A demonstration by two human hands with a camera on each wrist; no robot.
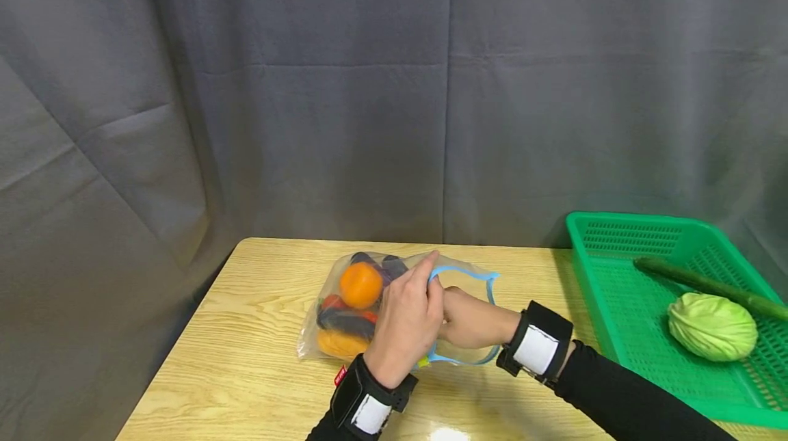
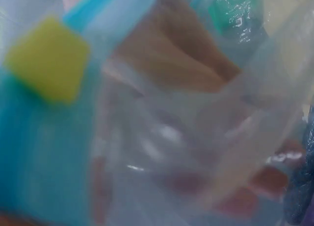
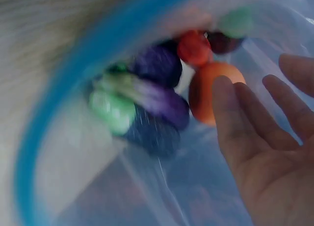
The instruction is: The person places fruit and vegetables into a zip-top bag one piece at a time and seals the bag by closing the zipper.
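Note:
A see-through bag with a blue rim lies on its side, its mouth to the right. Through it show an orange, dark purple eggplant-like pieces, a red round piece and a yellow piece. My left hand lies over the bag by its mouth and holds the rim between thumb and fingers. Through that mouth reaches my right hand, fingers extended, the tips overlapping the orange in the right wrist view. The left wrist view is blurred by the film and a yellow tab.
A green basket stands on the right of the wooden table, holding a cabbage and a long green cucumber-like vegetable. A small red tag sticks out from the bag's near side. Grey curtain hangs behind.

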